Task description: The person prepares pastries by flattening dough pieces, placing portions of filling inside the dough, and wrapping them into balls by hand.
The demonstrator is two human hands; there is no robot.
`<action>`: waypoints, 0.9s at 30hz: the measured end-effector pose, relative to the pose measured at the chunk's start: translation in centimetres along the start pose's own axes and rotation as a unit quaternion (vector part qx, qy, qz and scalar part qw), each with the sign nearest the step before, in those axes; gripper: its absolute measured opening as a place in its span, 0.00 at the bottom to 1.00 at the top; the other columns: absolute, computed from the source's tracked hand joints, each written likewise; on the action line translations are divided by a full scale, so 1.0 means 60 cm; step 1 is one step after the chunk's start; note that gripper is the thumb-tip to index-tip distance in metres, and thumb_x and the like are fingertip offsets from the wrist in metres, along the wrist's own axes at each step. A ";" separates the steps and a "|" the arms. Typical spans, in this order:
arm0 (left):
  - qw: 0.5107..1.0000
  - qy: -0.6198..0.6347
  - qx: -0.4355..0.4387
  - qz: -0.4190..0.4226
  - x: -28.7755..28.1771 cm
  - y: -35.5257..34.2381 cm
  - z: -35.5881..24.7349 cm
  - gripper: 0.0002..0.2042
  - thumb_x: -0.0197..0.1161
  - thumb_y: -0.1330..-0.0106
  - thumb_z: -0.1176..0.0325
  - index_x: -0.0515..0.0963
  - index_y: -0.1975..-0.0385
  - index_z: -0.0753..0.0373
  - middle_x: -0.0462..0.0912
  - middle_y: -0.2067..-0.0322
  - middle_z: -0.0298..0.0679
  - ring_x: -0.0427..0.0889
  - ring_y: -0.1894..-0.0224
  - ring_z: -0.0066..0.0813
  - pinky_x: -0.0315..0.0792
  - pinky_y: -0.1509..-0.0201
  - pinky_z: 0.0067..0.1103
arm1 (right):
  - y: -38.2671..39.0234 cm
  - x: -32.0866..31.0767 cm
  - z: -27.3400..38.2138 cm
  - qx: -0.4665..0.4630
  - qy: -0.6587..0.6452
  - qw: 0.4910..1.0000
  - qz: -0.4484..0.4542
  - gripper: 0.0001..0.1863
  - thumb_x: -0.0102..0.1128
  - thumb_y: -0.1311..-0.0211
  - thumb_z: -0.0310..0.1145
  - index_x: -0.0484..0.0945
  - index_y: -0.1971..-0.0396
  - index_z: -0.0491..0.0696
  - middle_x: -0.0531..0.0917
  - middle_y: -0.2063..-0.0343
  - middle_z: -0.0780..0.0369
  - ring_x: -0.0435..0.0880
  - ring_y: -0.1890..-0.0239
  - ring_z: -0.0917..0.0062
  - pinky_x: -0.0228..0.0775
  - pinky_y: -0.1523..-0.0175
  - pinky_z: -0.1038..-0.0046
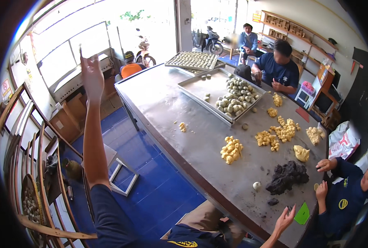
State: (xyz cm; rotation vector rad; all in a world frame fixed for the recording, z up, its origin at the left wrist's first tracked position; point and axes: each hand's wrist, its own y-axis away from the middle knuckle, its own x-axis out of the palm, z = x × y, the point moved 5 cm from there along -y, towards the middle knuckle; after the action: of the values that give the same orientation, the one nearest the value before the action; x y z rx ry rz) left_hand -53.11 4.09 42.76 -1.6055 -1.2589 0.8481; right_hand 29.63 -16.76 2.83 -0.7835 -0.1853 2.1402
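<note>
My left hand (92, 78) is raised high at the end of a stretched arm, away from the table. One finger points up and it appears to hold nothing; bright window light washes out the fingertips. Low over the table's near right corner, my right hand (285, 220) has its fingers apart and nothing in it. Nearest to it are a green sheet (302, 213) and a small dark lump (273, 201). Beyond lie a large crumbly dark mass (287, 177), a pale round ball (256, 186) and a pile of yellow dough pieces (232, 150).
The metal-topped table (163, 111) carries a tray (192, 87) of greenish-white balls and a filled tray (192, 60) behind it. Co-workers sit at the right (345, 194) and far side (280, 66). A white stool (124, 177) stands on the blue floor; wooden racks (39, 165) line the left.
</note>
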 end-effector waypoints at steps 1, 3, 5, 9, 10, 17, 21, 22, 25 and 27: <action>0.994 -0.063 -0.038 0.084 0.030 -0.013 0.096 0.24 0.63 0.28 0.55 0.70 0.43 0.67 0.78 0.73 0.42 0.79 0.72 0.32 0.75 0.66 0.27 | -0.003 0.014 0.002 -0.015 -0.013 0.999 0.026 0.27 0.55 0.25 0.30 0.65 0.31 0.36 0.70 0.36 0.44 0.78 0.39 0.56 0.82 0.44 0.62; 0.932 -0.022 -0.271 0.241 0.085 0.039 0.227 0.25 0.64 0.29 0.51 0.72 0.48 0.68 0.78 0.77 0.39 0.78 0.77 0.27 0.75 0.73 0.25 | -0.005 0.025 -0.001 0.023 -0.030 0.996 0.075 0.29 0.59 0.29 0.29 0.65 0.32 0.36 0.70 0.35 0.44 0.75 0.36 0.54 0.77 0.39 0.60; 0.805 0.065 -0.462 0.367 0.104 0.115 0.316 0.21 0.64 0.29 0.50 0.75 0.59 0.67 0.76 0.79 0.37 0.75 0.81 0.24 0.73 0.79 0.26 | -0.002 0.046 0.026 -0.024 0.057 0.992 0.107 0.31 0.61 0.32 0.29 0.65 0.31 0.36 0.70 0.35 0.43 0.74 0.35 0.52 0.73 0.36 0.59; 0.764 0.072 -0.500 0.401 0.119 0.194 0.369 0.20 0.63 0.27 0.53 0.73 0.75 0.64 0.74 0.82 0.34 0.72 0.84 0.21 0.69 0.84 0.25 | 0.011 0.090 0.083 -0.043 0.151 0.965 0.209 0.38 0.68 0.39 0.30 0.64 0.29 0.42 0.71 0.37 0.42 0.71 0.35 0.47 0.62 0.29 0.58; 0.765 0.067 -0.505 0.393 0.118 0.203 0.365 0.19 0.63 0.27 0.55 0.73 0.74 0.64 0.74 0.81 0.34 0.72 0.84 0.21 0.69 0.84 0.24 | 0.012 0.096 0.095 -0.037 0.164 0.961 0.222 0.38 0.68 0.40 0.30 0.65 0.29 0.44 0.71 0.37 0.42 0.71 0.36 0.47 0.63 0.30 0.58; 0.746 0.115 -0.547 0.362 0.120 0.200 0.310 0.16 0.64 0.27 0.59 0.70 0.51 0.63 0.69 0.83 0.30 0.69 0.83 0.18 0.66 0.84 0.22 | 0.024 0.108 0.064 -0.057 0.243 0.946 0.206 0.36 0.71 0.42 0.30 0.71 0.32 0.47 0.71 0.39 0.41 0.69 0.36 0.45 0.61 0.30 0.54; 0.731 -0.052 -0.595 0.331 0.000 0.125 0.508 0.18 0.59 0.26 0.56 0.66 0.48 0.62 0.69 0.82 0.30 0.68 0.85 0.22 0.69 0.83 0.27 | 0.032 0.174 0.067 -0.097 0.211 0.953 0.197 0.29 0.71 0.43 0.30 0.78 0.38 0.46 0.74 0.45 0.43 0.71 0.41 0.47 0.59 0.30 0.52; 0.726 -0.143 -0.604 0.295 -0.019 0.116 0.528 0.14 0.58 0.25 0.57 0.69 0.56 0.61 0.71 0.80 0.31 0.69 0.86 0.24 0.74 0.82 0.32 | 0.038 0.173 0.071 -0.096 0.201 0.954 0.200 0.29 0.71 0.42 0.29 0.78 0.39 0.45 0.75 0.47 0.43 0.72 0.43 0.48 0.60 0.31 0.52; 0.747 -0.165 -0.561 0.317 0.077 0.176 0.476 0.49 0.61 0.28 0.58 0.24 0.29 0.68 0.74 0.77 0.35 0.72 0.84 0.23 0.74 0.81 0.30 | 0.034 0.150 0.065 -0.101 0.265 0.946 0.158 0.25 0.69 0.41 0.26 0.79 0.42 0.41 0.77 0.50 0.45 0.74 0.46 0.49 0.64 0.34 0.53; 0.755 -0.144 -0.555 0.318 0.079 0.174 0.465 0.56 0.62 0.28 0.59 0.12 0.30 0.67 0.74 0.77 0.35 0.72 0.84 0.23 0.74 0.82 0.28 | 0.021 0.144 0.067 -0.080 0.242 0.956 0.145 0.23 0.68 0.41 0.25 0.81 0.43 0.40 0.77 0.51 0.46 0.75 0.46 0.49 0.66 0.36 0.54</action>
State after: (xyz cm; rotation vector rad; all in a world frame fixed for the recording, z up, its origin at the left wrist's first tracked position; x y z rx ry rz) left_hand -73.43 14.42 23.02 -3.0907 -1.5698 0.7721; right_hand 22.43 -10.53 1.49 -1.4804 0.0181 2.1430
